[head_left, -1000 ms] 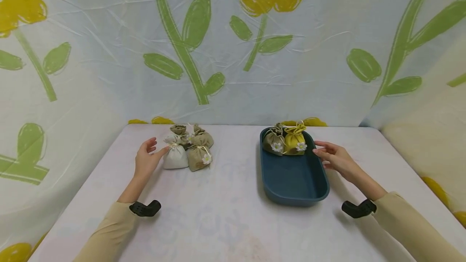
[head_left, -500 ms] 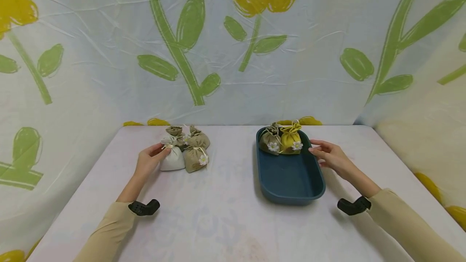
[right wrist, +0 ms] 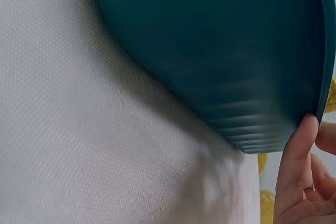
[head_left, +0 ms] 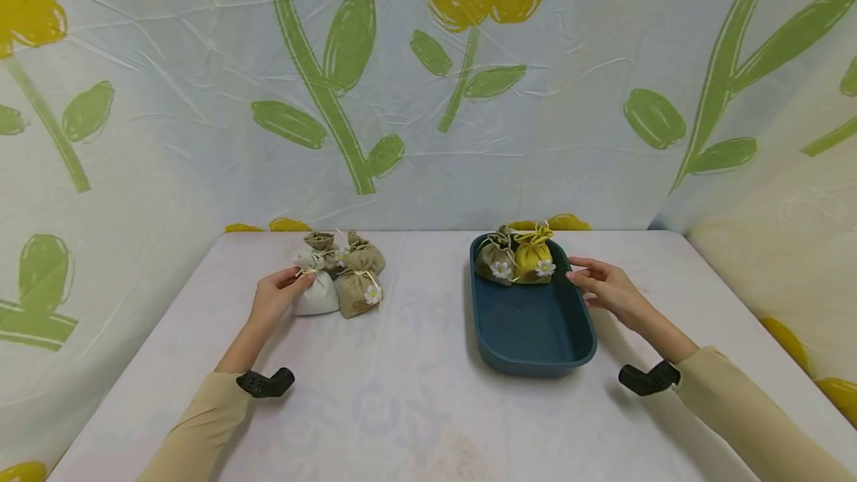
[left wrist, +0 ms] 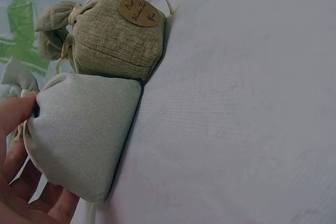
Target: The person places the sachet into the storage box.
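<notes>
In the head view my left hand (head_left: 273, 300) is at a white drawstring pouch (head_left: 318, 294) at the left of the table. Thumb and fingers pinch its gathered neck; the pouch (left wrist: 84, 129) still sits against the tabletop in the left wrist view. Beside it lies a tan pouch with a white flower (head_left: 358, 294), touching it. Two more brownish pouches (head_left: 364, 253) stand behind, partly hidden. My right hand (head_left: 612, 292) pinches the right rim of a dark blue tray (head_left: 529, 333). One fingertip (right wrist: 304, 129) presses the tray's outer wall in the right wrist view.
At the tray's far end sit an olive-brown pouch (head_left: 495, 259) and a yellow pouch (head_left: 533, 257), each with a white flower. A flower-printed cloth (head_left: 535, 169) hangs right behind the table. Both wrists wear black camera mounts (head_left: 266, 383).
My left hand has moved in from beside the white pouch and taken its neck between thumb and fingers. My right hand stays at the tray's rim. The head view has shifted slightly.
</notes>
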### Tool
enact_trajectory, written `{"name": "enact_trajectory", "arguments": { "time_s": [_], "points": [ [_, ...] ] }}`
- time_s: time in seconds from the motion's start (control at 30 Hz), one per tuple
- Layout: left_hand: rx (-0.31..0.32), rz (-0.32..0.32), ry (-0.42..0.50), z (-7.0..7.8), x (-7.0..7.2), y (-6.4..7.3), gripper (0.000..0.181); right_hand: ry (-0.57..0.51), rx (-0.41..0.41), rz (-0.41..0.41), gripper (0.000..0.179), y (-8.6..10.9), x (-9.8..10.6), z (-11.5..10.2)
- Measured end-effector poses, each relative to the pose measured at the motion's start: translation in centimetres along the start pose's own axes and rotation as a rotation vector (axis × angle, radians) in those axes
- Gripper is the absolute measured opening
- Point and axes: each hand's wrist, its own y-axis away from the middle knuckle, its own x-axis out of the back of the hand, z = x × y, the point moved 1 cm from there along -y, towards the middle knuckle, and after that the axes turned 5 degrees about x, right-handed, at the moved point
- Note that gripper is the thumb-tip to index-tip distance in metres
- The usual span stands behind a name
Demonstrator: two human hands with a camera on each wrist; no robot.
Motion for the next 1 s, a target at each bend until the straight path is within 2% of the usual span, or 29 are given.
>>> {"name": "enact_trajectory", "arguments": {
  "time_s": [0.3, 0.57, 0.9, 1.0],
  "points": [
    [-0.029, 0.002, -0.016, -0.3, 0.2, 0.6, 0.059, -0.004, -0.010, -0.006, 0.065, 0.0, 0.0, 0.0],
    [-0.025, -0.033, -0.022, -0.5, 0.3, 1.2, 0.060, 0.001, -0.016, -0.010, 0.066, 0.0, 0.0, 0.0],
    [-0.046, 0.013, -0.046, -0.4, 0.0, 2.1, 0.054, -0.001, -0.012, -0.009, 0.066, -0.1, 0.0, 0.1],
    [-0.070, 0.025, -0.057, -0.4, -0.1, 2.4, 0.050, 0.000, -0.006, -0.011, 0.066, -0.1, 0.0, 0.0]
  ]
}}
